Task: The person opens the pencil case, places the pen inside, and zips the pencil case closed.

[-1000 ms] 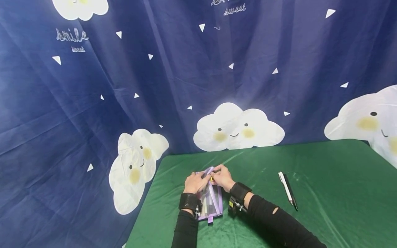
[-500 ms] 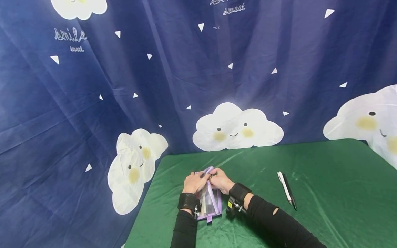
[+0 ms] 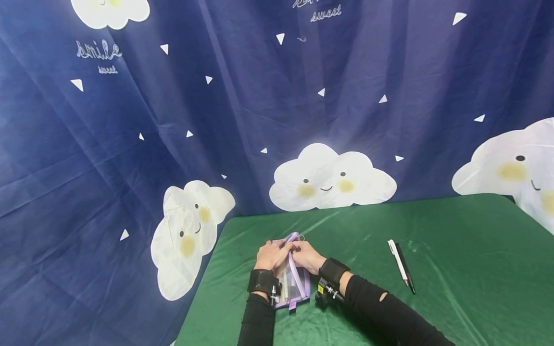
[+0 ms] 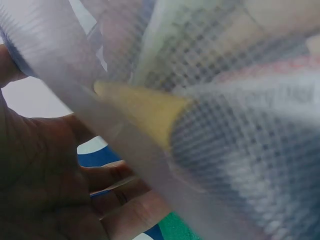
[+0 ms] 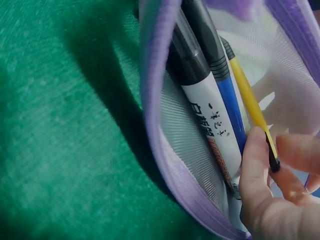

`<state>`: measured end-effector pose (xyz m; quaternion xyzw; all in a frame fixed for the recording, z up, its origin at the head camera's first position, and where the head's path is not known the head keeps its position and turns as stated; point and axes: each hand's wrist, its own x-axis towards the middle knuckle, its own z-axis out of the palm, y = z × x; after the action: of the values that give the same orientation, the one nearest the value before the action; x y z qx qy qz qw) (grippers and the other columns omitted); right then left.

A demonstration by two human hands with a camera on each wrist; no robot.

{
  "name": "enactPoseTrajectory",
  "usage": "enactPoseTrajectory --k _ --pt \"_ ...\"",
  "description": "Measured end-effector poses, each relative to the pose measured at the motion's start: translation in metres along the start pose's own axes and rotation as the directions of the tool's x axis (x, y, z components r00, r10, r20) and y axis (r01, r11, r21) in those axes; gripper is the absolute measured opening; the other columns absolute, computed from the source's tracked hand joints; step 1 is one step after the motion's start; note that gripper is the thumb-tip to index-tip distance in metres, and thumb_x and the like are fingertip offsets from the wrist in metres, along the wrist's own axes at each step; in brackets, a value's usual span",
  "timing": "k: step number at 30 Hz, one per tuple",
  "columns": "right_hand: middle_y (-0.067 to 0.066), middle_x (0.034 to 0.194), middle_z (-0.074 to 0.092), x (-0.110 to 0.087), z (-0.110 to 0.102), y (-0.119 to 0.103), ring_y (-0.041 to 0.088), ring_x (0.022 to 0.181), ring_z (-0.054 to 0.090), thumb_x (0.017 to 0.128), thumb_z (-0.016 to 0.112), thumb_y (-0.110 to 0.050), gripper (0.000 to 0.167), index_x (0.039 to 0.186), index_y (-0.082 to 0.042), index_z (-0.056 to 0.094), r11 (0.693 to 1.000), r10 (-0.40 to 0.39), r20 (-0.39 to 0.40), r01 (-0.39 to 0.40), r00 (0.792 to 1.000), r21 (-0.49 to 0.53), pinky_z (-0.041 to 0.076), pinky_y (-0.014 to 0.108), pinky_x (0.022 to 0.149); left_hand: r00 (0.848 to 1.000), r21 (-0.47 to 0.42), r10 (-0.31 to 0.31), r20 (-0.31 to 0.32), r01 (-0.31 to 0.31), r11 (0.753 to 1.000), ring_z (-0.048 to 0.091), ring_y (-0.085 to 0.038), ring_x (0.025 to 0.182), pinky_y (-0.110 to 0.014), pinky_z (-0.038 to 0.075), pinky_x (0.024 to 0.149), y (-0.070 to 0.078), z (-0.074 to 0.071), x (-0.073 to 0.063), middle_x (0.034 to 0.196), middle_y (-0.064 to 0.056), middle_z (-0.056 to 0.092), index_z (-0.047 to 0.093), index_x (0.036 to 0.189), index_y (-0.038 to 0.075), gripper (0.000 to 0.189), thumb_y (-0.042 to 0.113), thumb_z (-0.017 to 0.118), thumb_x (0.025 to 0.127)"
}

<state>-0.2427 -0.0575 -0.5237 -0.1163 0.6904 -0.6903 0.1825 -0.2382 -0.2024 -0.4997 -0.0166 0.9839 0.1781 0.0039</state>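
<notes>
A see-through mesh pencil case (image 3: 296, 286) with purple trim lies on the green cloth, its mouth spread apart. My left hand (image 3: 269, 254) grips its far left side, thumb along the purple edge. My right hand (image 3: 308, 256) reaches in at the mouth; in the right wrist view its fingers pinch the dark end of a slim yellow pen (image 5: 247, 92). Beside that pen, inside the case, are a whiteboard marker (image 5: 212, 115) with a black cap and a blue pen (image 5: 231, 102) with a grey top. Through blurred mesh, the left wrist view shows a tan tapered tip (image 4: 142, 107).
To the right on the green cloth (image 3: 355, 307) lie a white pen (image 3: 398, 262) and a black pen (image 3: 406, 269) side by side. A small ring (image 3: 301, 237) shows at the case's far end. Behind the table hangs a blue curtain (image 3: 251, 96) with clouds.
A yellow bit seen between the hands a second ago has gone out of sight in the head view. The right hand has moved slightly down, baring the ring. The left hand stays put.
</notes>
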Motion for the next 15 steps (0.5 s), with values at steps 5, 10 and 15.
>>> enactPoseTrajectory --k 5,10,15 --pt "0.008 0.097 0.067 0.0005 0.0003 -0.0010 0.014 0.083 0.064 0.076 0.051 0.010 0.038 0.110 0.010 0.067 0.997 -0.015 0.071 0.020 0.997 -0.068 0.057 0.026 0.073 1.000 -0.007 0.006 -0.024 -0.006 1.000 0.060 -0.043 0.121 -0.060 0.050 0.096 0.0023 -0.0024 -0.0029 0.133 -0.023 0.065 0.064 0.138 0.012 0.064 0.052 0.037 0.096" --pt "-0.001 0.077 0.053 0.0009 0.0017 0.0002 0.012 0.071 0.054 0.072 0.048 0.010 0.026 0.090 0.010 0.067 0.982 -0.040 0.143 0.065 0.989 -0.178 0.044 0.021 0.062 1.000 -0.020 0.004 -0.013 -0.004 1.000 0.060 -0.043 0.121 -0.059 0.050 0.096 0.0038 -0.0035 -0.0058 0.133 -0.023 0.065 0.064 0.138 0.013 0.065 0.052 0.038 0.094" --pt "-0.003 0.075 0.051 0.0024 0.0001 0.0009 0.010 0.069 0.052 0.074 0.048 0.010 0.025 0.090 0.010 0.067 0.962 -0.067 0.223 0.122 0.973 -0.244 0.042 0.020 0.061 1.000 -0.023 0.000 0.000 0.000 1.000 0.059 -0.044 0.123 -0.060 0.049 0.097 0.0034 -0.0036 -0.0053 0.134 -0.024 0.064 0.063 0.139 0.013 0.064 0.053 0.039 0.095"
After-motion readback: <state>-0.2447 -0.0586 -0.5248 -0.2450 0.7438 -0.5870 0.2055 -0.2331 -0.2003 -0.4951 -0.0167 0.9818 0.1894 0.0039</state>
